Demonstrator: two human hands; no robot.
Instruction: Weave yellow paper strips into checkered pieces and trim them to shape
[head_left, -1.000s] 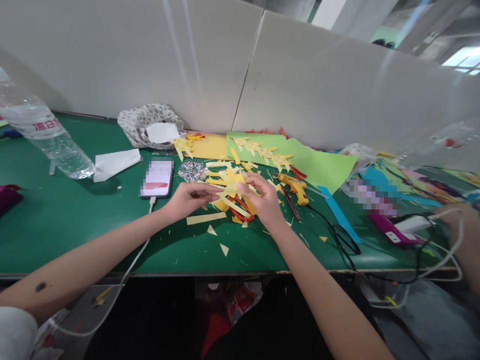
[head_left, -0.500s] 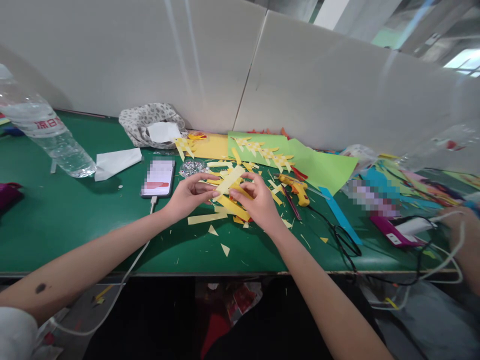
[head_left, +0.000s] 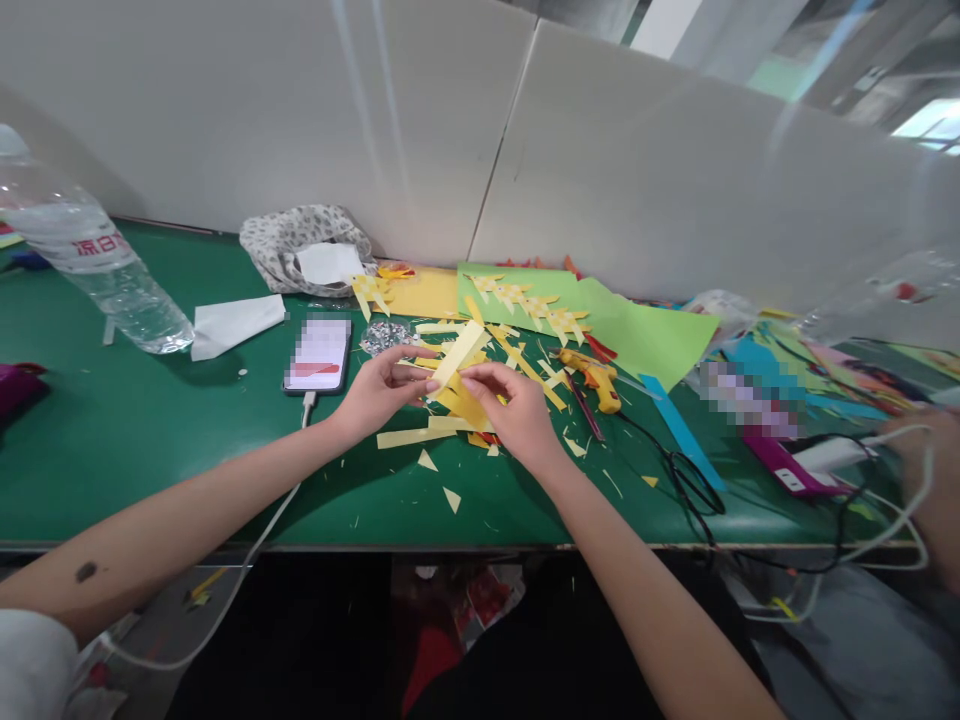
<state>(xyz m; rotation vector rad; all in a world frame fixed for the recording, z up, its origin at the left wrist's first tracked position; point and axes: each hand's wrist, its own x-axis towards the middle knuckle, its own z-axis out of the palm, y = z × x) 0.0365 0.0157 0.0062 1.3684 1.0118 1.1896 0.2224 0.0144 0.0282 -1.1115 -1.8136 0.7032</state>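
Observation:
A pale yellow paper strip point(head_left: 461, 352) slants up between my hands, its lower end pinched by the thumb and fingers of my left hand point(head_left: 381, 395). Close beside it, my right hand point(head_left: 517, 408) has thumb and forefinger pressed together at a deeper yellow paper strip point(head_left: 466, 404); its edge is partly covered by my fingers. Under both hands lies a heap of yellow paper scraps, with a pale strip point(head_left: 409, 438) at its front. Right of the heap rest a yellow glue gun point(head_left: 598, 378) and a dark pen-like tool point(head_left: 583, 405).
A charging phone point(head_left: 319, 355) and a leaning water bottle point(head_left: 97, 250) are on the left. Zigzag yellow paper pieces point(head_left: 525, 305) lie on green paper point(head_left: 645, 335) at the back. A purple power strip point(head_left: 787, 468), cables and another person's arm point(head_left: 934, 480) are at right.
The pale strip has tipped more upright. My right hand has drawn its fingers together into a pinch, a little lower than before. My left hand has hardly moved.

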